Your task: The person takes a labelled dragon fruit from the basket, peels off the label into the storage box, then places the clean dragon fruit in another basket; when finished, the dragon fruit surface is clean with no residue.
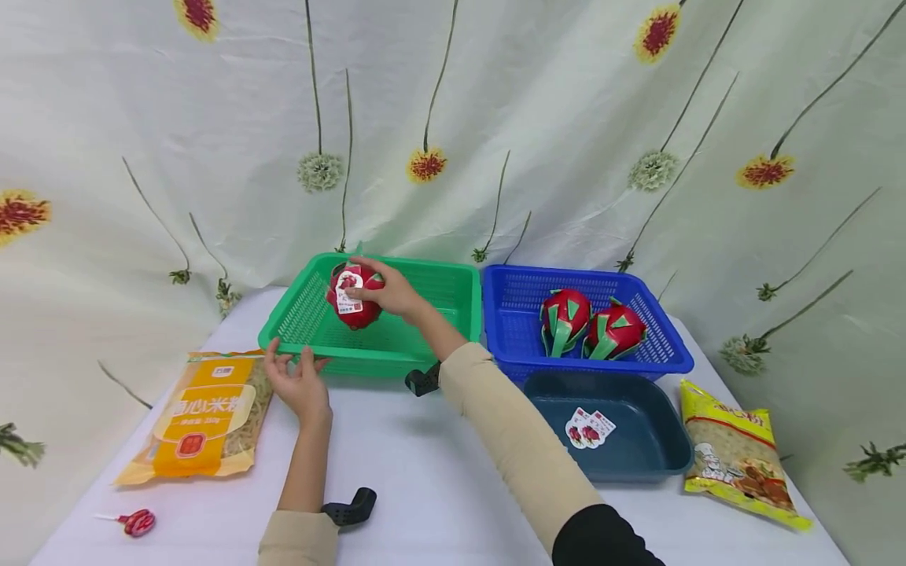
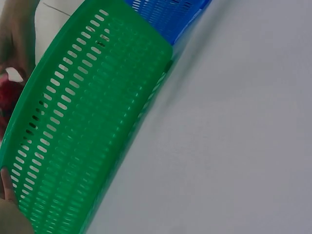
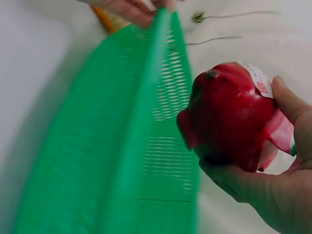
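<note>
A red dragon fruit (image 1: 364, 313) with a white tag (image 1: 349, 292) is gripped by my right hand (image 1: 389, 291), over the left part of the green basket (image 1: 396, 354). In the right wrist view, thumb and fingers wrap the dragon fruit (image 3: 234, 117) from the side, and the tag lies against its skin. My left hand (image 1: 300, 385) touches the green basket's front rim near its left corner, thumb and fingers at the edge. In the left wrist view only a bit of that left hand (image 2: 7, 187) shows, at the basket's wall.
Two more dragon fruits (image 1: 614, 330) lie in the blue basket (image 1: 510, 365) on the right. Before it stands a dark tray (image 1: 637, 464) with two tags (image 1: 590, 428). Pasta bags lie at left (image 1: 205, 417) and right (image 1: 739, 452); a red lollipop (image 1: 137, 522) is front left.
</note>
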A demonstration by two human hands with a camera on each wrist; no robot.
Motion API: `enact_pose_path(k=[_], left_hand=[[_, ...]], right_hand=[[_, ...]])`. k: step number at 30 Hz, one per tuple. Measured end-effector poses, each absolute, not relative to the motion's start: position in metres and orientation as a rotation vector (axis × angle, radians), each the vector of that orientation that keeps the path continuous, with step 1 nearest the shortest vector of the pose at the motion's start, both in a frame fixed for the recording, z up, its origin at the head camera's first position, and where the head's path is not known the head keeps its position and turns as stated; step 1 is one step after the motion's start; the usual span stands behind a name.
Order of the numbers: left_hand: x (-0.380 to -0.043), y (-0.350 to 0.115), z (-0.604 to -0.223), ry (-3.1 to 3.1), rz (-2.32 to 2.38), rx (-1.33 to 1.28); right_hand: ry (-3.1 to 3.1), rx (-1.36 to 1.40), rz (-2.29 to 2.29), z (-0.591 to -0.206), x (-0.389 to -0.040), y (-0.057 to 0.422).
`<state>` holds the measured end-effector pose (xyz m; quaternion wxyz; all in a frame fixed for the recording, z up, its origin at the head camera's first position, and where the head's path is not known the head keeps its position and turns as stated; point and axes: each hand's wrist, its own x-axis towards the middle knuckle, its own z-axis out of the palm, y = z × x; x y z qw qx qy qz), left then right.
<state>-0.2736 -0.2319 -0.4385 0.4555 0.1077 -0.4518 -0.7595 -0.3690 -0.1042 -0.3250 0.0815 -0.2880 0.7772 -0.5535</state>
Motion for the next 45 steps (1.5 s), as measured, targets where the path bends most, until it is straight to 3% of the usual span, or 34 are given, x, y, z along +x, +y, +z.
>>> enact_pose_path(k=[5,9,15,19,24,30,37,45], left_hand=[[-0.276,-0.233,-0.439,-1.092,-1.893,0.230],[-0.279,-0.232,-0.439,-1.081,-1.919,0.220],[-0.284,-0.233,-0.439,-1.072,-1.942,0.212],[-0.284,-0.237,-0.435,-1.069,-1.954,0.212],[-0.281,-0.237,-0.434,-1.080,-1.959,0.230],[-0.281,-0.232,-0.433,-1.058,-1.995,0.225],[-0.284,-0.231,-0.437,-1.084,-1.991,0.238],[-0.283,-0.234,-0.435,-1.088,-1.970,0.241]], right_hand=[[2.519,-1.133,-1.542,-0.283,-0.332,-0.058],[2.484,-1.255,-1.580,-0.273,-0.292,-0.007],[2.340,-1.227,-1.469,-0.295,-0.235,0.069],[2.154,-1.183,-1.341,-0.322,-0.218,0.101],[1.975,-1.200,-1.153,-0.362,-0.214,0.112],[1.904,-1.243,-1.044,-0.395,-0.228,0.095],[1.930,-1.288,-1.069,-0.408,-0.248,0.077],[2.164,-1.162,-1.231,-0.413,-0.243,0.069]])
